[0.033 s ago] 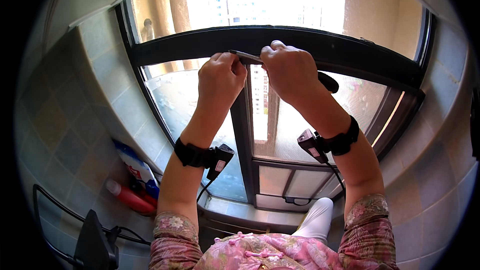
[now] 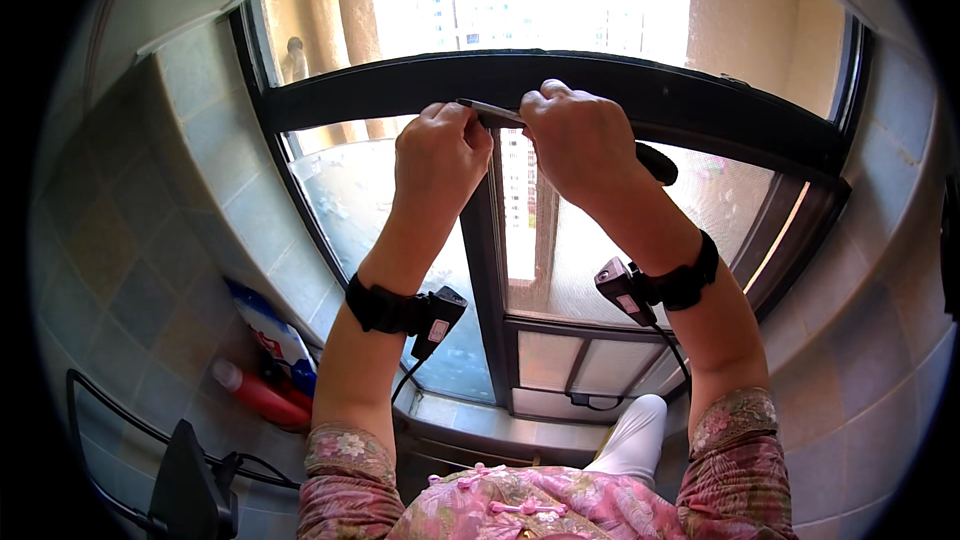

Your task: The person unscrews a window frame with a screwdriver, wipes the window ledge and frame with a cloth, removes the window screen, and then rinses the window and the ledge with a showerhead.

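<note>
A dark window frame (image 2: 700,105) crosses in front of me, and both my hands are raised to its horizontal bar. My right hand (image 2: 585,145) is closed around what looks like a screwdriver (image 2: 496,112). Its thin metal shaft points left with a dark tip, and a rounded black end shows behind my right wrist. Close to that tip, my left hand (image 2: 438,155) is closed, thumb and fingers pinched together against the bar. Whatever is between those fingers is hidden. Below the hands, an upright dark post (image 2: 487,270) separates a frosted pane (image 2: 365,210) from a mesh-like panel (image 2: 640,230).
Small black boxes (image 2: 437,322) with cables are strapped to both forearms. At the lower left are a red bottle (image 2: 260,395), a blue-and-white package (image 2: 272,325) and a black device (image 2: 190,485) with a looping cable. Tiled walls (image 2: 860,270) close in on both sides. A white-clad leg (image 2: 632,440) shows below.
My left hand and forearm have shifted very slightly left and up. The right hand keeps its hold on the screwdriver in nearly the same place.
</note>
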Available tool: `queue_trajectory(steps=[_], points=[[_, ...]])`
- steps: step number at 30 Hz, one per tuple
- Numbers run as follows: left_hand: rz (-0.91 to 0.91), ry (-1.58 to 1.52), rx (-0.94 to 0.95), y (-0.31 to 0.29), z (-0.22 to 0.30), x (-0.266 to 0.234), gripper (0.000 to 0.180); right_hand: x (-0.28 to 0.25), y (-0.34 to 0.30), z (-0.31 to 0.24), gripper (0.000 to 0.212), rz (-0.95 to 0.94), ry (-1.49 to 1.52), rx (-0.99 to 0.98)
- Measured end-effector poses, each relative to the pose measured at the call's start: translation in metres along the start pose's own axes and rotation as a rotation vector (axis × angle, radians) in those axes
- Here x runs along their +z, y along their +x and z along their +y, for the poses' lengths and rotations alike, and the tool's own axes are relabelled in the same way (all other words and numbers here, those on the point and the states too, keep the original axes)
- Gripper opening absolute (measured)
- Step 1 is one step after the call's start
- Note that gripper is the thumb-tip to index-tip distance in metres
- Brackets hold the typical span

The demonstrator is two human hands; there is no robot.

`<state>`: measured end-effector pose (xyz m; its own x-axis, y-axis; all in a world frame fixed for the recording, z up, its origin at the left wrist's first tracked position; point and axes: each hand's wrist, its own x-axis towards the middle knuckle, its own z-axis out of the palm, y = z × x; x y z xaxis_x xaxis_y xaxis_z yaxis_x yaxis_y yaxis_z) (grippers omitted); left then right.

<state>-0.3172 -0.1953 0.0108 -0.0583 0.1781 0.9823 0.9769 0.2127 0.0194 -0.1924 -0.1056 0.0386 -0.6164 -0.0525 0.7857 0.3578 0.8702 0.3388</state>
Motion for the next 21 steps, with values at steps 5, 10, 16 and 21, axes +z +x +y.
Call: queue_trajectory(steps=[5,10,16,21], points=[[-0.066,0.179,0.132,0.005,0.002,0.000,0.004,0.004,0.000,0.002,0.005,0.005,-0.007,0.003],[-0.076,0.162,0.111,0.006,0.003,0.002,0.004,0.012,0.002,0.006,0.006,0.005,0.020,0.026],[-0.018,-0.010,0.021,0.007,-0.004,0.005,0.007,0.011,0.004,0.009,0.006,-0.026,0.041,0.034],[-0.043,-0.112,-0.069,-0.001,-0.009,0.005,0.013,0.010,0.004,0.011,0.006,-0.030,0.079,0.038]])
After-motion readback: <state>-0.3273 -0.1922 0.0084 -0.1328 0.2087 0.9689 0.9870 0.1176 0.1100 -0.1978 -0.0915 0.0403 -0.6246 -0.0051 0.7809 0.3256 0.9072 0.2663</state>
